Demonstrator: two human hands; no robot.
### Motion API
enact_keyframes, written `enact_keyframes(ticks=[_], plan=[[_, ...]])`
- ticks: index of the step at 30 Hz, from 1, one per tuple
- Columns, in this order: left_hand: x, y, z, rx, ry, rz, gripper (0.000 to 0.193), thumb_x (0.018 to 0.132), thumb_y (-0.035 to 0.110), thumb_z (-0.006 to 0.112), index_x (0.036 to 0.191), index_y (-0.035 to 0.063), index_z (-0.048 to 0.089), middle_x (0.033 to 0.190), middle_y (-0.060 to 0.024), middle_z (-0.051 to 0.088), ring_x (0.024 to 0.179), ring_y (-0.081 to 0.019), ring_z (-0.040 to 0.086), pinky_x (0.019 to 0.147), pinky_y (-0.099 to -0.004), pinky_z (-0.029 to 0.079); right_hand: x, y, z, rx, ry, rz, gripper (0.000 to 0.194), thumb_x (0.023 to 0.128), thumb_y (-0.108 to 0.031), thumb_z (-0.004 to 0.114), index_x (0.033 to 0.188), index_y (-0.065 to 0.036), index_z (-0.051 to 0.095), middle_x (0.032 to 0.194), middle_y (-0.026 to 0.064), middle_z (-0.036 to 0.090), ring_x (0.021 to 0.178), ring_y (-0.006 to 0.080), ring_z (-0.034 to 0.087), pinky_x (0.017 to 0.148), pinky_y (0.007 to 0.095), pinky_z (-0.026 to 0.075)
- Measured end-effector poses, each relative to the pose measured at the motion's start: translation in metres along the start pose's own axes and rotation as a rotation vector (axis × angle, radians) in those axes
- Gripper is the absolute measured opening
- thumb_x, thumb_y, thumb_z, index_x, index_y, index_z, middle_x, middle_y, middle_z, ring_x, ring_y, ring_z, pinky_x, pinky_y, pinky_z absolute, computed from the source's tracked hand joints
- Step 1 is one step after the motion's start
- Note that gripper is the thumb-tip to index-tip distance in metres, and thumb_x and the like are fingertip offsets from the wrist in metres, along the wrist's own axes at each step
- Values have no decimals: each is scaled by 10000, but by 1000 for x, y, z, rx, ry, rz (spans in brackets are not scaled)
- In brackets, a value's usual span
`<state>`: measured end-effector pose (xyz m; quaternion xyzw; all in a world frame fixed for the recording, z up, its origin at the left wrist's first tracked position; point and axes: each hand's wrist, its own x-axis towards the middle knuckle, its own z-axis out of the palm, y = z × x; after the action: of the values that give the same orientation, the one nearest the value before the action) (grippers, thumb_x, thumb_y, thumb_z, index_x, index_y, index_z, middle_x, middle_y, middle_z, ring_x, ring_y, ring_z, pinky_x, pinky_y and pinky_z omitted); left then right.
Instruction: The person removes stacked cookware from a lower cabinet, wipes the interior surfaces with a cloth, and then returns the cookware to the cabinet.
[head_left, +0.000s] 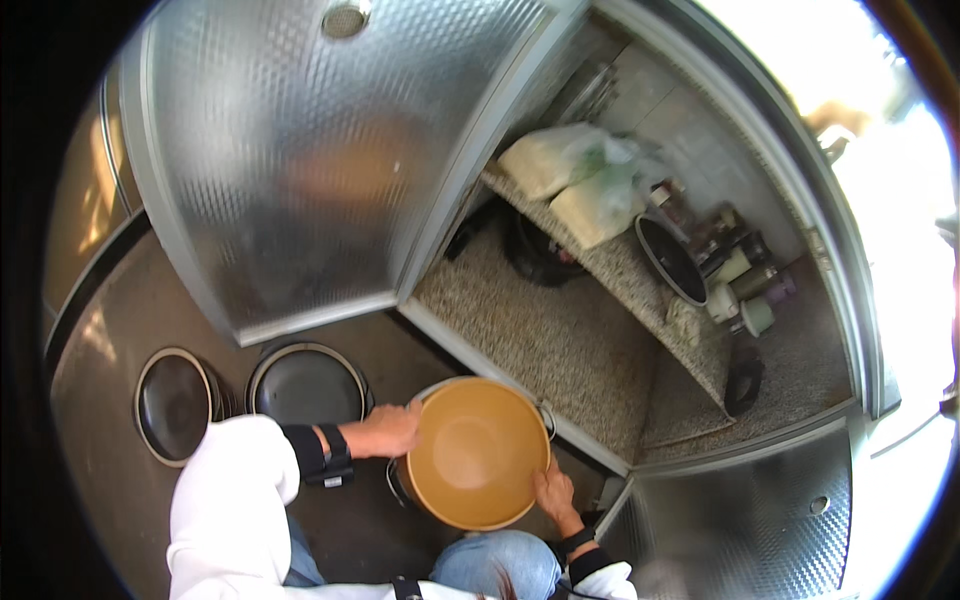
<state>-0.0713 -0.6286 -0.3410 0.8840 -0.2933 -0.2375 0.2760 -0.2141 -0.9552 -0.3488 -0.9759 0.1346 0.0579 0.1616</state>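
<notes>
Both hands are on a round tan bowl (480, 454), which rests in or on a pot with metal wire handles, just in front of my knee. My left hand (397, 429) grips the rim at its left side. At the lower right, my right hand (553, 487) holds the rim with the fingers partly hidden. On the dark floor to the left stand a dark round pan or pot (307, 386) and a narrower dark vessel with a light rim (174, 407), which looks like part of a stack.
An open cabinet has a granite floor (525, 330) and granite shelf (622, 277) with bagged blocks, a black pan (671, 259) and several jars. Below sits a dark container (540, 251). Textured doors stand open at left (300, 150) and lower right (757, 510).
</notes>
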Motion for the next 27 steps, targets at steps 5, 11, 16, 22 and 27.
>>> enact_keyframes(ticks=[5,11,16,22,27], plan=[[2,1,-7,-30,-7,-8,418,786,271,479,998,-74,374,807,-297,585,775,-430,587,707,-494,465,2,-2,4,-34,8,11,539,825,-354,414,1228,2,370,785,284,587,734,457,569,694,510,448],[1,2,-9,-30,-25,-22,386,764,240,500,987,-45,365,780,-281,587,742,-436,578,688,-508,457,7,-13,-48,188,-546,183,499,851,-473,424,993,-12,553,713,160,613,555,252,596,543,355,489],[2,2,-10,-1,-16,-3,368,758,234,478,976,-32,349,738,-282,584,715,-429,580,672,-511,457,28,-4,-157,393,-394,123,339,827,-337,567,858,-2,603,669,63,602,510,130,558,487,265,465],[1,8,-17,-31,-69,-10,340,762,213,483,934,-29,319,720,-283,566,696,-448,555,647,-495,431,118,3,-269,-13,734,-100,257,817,-259,567,946,-41,606,816,180,613,770,283,617,667,362,462],[2,13,-22,-7,-115,-39,330,764,223,475,918,-27,326,755,-290,579,735,-430,573,693,-479,445,208,13,-267,-162,796,-111,533,803,-406,566,1108,29,519,995,218,589,934,366,557,771,382,431]])
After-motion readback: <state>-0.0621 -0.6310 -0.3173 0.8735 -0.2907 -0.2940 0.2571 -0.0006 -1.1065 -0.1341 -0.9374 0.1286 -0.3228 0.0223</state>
